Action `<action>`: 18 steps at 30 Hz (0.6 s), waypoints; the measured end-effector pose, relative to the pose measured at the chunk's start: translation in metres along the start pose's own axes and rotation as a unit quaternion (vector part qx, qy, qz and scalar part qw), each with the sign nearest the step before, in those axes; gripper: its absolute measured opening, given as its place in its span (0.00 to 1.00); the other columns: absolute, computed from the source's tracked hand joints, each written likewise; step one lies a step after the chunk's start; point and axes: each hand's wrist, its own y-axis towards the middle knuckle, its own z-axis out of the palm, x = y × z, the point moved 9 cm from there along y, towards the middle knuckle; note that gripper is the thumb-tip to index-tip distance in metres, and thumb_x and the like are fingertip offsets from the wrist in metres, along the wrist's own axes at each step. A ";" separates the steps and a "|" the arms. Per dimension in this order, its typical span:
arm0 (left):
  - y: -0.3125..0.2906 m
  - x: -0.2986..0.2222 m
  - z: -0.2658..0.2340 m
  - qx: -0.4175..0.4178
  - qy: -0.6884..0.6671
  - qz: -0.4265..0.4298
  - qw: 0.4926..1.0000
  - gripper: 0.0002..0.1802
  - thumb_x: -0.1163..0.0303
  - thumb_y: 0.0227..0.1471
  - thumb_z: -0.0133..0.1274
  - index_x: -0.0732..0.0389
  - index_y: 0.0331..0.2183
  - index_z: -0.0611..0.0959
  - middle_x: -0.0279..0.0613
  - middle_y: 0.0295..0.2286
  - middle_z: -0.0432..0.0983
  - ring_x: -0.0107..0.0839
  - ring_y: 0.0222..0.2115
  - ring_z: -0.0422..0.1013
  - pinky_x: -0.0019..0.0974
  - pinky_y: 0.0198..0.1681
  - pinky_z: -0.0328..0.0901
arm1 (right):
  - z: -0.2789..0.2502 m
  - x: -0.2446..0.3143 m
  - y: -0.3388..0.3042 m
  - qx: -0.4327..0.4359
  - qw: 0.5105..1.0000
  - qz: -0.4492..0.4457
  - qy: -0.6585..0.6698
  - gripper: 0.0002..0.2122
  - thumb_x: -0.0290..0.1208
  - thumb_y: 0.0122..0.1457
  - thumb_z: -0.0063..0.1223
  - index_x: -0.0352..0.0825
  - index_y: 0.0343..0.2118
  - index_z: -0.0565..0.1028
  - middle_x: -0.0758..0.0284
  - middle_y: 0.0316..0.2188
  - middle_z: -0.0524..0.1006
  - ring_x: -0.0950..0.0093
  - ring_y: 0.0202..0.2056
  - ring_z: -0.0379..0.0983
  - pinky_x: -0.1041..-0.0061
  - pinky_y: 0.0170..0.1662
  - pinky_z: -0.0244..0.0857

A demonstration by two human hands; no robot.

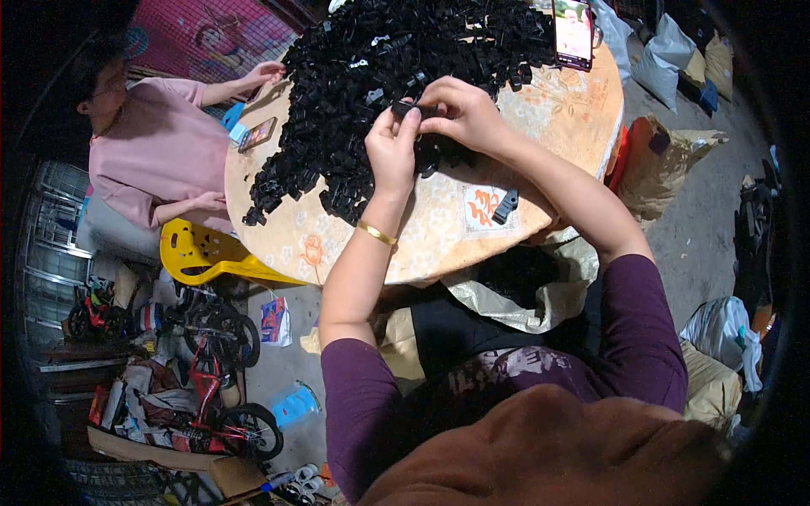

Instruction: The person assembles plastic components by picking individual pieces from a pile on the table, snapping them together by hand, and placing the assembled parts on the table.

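Observation:
My left hand (393,152), with a gold bangle at its wrist, and my right hand (466,114) meet over the near edge of a big pile. Between their fingertips is a small black plastic piece (426,110); its exact kind is partly hidden by the fingers. The pile (354,93) consists of many similar black plastic pieces, heaped across a round table (540,126) with a floral cover. Nearer to me, one separate black clip-like piece (506,207) lies on a white square with orange markings (477,221).
At the left sits a person in a pink top (160,126), one hand at the pile's edge. A phone (258,135) lies near them; another phone (574,34) stands lit at far right. A yellow chair (198,253), an open sack (540,316), stuffed bags (658,169) and a red bicycle (207,379) surround the table.

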 end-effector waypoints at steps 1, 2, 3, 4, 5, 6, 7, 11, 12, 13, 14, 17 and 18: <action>-0.001 -0.004 0.002 0.013 0.020 0.023 0.999 0.12 0.76 0.49 0.48 0.69 0.37 0.73 0.37 0.31 0.72 0.20 0.31 0.68 0.23 0.35 0.64 | 0.006 -0.010 0.000 0.030 0.999 0.037 0.009 0.18 0.33 0.39 0.62 0.34 0.35 0.73 0.68 0.29 0.73 0.76 0.27 0.70 0.78 0.30 0.66; -0.001 -0.009 0.005 0.014 0.021 0.021 0.999 0.12 0.76 0.49 0.48 0.69 0.37 0.73 0.37 0.31 0.72 0.20 0.31 0.68 0.23 0.35 0.64 | 0.004 -0.014 0.001 0.029 0.999 0.039 0.009 0.18 0.33 0.39 0.62 0.34 0.35 0.73 0.68 0.29 0.73 0.76 0.27 0.70 0.78 0.30 0.66; -0.001 -0.012 0.012 0.048 0.022 0.009 0.999 0.11 0.76 0.49 0.48 0.69 0.37 0.73 0.37 0.31 0.72 0.20 0.30 0.68 0.23 0.35 0.64 | 0.003 -0.026 0.002 0.034 0.994 0.084 0.064 0.21 0.32 0.39 0.62 0.34 0.39 0.71 0.69 0.30 0.73 0.78 0.28 0.70 0.80 0.31 0.66; -0.001 -0.013 0.016 0.083 0.023 -0.004 0.996 0.11 0.75 0.49 0.48 0.69 0.37 0.73 0.37 0.30 0.72 0.20 0.30 0.68 0.22 0.35 0.63 | 0.002 -0.040 0.002 0.039 0.984 0.128 0.120 0.24 0.31 0.40 0.62 0.35 0.43 0.69 0.69 0.32 0.73 0.80 0.30 0.70 0.81 0.32 0.66; -0.001 -0.010 0.016 0.129 0.045 -0.032 0.990 0.12 0.74 0.50 0.47 0.69 0.37 0.73 0.38 0.29 0.73 0.20 0.29 0.68 0.22 0.33 0.64 | 0.008 -0.052 0.004 0.110 0.960 0.137 0.216 0.28 0.33 0.44 0.59 0.35 0.49 0.63 0.67 0.34 0.74 0.81 0.31 0.69 0.82 0.33 0.65; -0.009 -0.004 0.028 0.194 0.032 -0.105 0.975 0.14 0.71 0.50 0.47 0.67 0.39 0.72 0.39 0.29 0.73 0.21 0.27 0.68 0.23 0.30 0.64 | -0.002 -0.063 0.006 0.121 0.928 0.238 0.261 0.22 0.34 0.48 0.55 0.32 0.45 0.67 0.68 0.32 0.75 0.80 0.30 0.70 0.83 0.33 0.66; -0.019 0.002 0.036 0.250 0.121 -0.131 0.952 0.14 0.71 0.49 0.48 0.66 0.39 0.73 0.37 0.27 0.73 0.20 0.27 0.68 0.23 0.29 0.64 | -0.017 -0.078 0.008 0.087 0.934 0.244 0.248 0.18 0.34 0.49 0.53 0.32 0.42 0.70 0.69 0.30 0.75 0.80 0.30 0.70 0.82 0.32 0.66; -0.059 0.019 0.072 0.434 0.359 -0.062 0.824 0.15 0.67 0.42 0.56 0.64 0.34 0.77 0.39 0.22 0.73 0.22 0.24 0.68 0.25 0.28 0.63 | -0.049 -0.091 0.010 0.075 0.975 0.183 -0.103 0.09 0.30 0.49 0.50 0.34 0.33 0.75 0.67 0.28 0.76 0.76 0.28 0.72 0.79 0.31 0.66; -0.065 0.013 0.080 0.453 0.373 0.022 0.809 0.15 0.67 0.41 0.56 0.64 0.33 0.78 0.41 0.22 0.73 0.24 0.24 0.68 0.27 0.28 0.63 | -0.045 -0.081 0.009 0.084 0.981 0.131 -0.116 0.08 0.27 0.46 0.50 0.35 0.31 0.75 0.63 0.28 0.75 0.71 0.29 0.72 0.75 0.33 0.67; -0.065 0.015 0.076 0.448 0.384 0.029 0.807 0.13 0.68 0.38 0.58 0.65 0.29 0.78 0.43 0.23 0.71 0.28 0.23 0.68 0.30 0.28 0.63 | -0.040 -0.081 0.008 0.112 0.979 0.120 -0.123 0.09 0.27 0.45 0.51 0.35 0.32 0.75 0.63 0.29 0.75 0.69 0.31 0.72 0.74 0.35 0.66; -0.063 0.011 0.077 0.448 0.383 0.028 0.807 0.13 0.68 0.38 0.58 0.65 0.29 0.78 0.43 0.23 0.71 0.28 0.23 0.68 0.30 0.28 0.63 | -0.037 -0.076 0.009 0.139 0.976 0.109 -0.129 0.10 0.26 0.45 0.51 0.35 0.33 0.75 0.63 0.30 0.75 0.67 0.33 0.72 0.73 0.37 0.66; -0.038 -0.014 0.060 0.285 0.523 0.147 0.790 0.15 0.68 0.35 0.59 0.64 0.28 0.76 0.42 0.26 0.69 0.35 0.30 0.65 0.34 0.34 0.62 | -0.034 -0.068 0.009 0.132 0.974 0.050 -0.175 0.13 0.24 0.43 0.51 0.37 0.35 0.74 0.64 0.32 0.74 0.66 0.37 0.69 0.72 0.40 0.64; -0.039 -0.017 0.060 0.265 0.546 0.178 0.775 0.17 0.69 0.35 0.59 0.63 0.32 0.76 0.41 0.29 0.69 0.38 0.34 0.63 0.36 0.37 0.62 | -0.030 -0.068 0.007 0.134 0.974 0.051 -0.175 0.13 0.24 0.43 0.51 0.37 0.35 0.74 0.64 0.32 0.74 0.66 0.37 0.69 0.72 0.40 0.64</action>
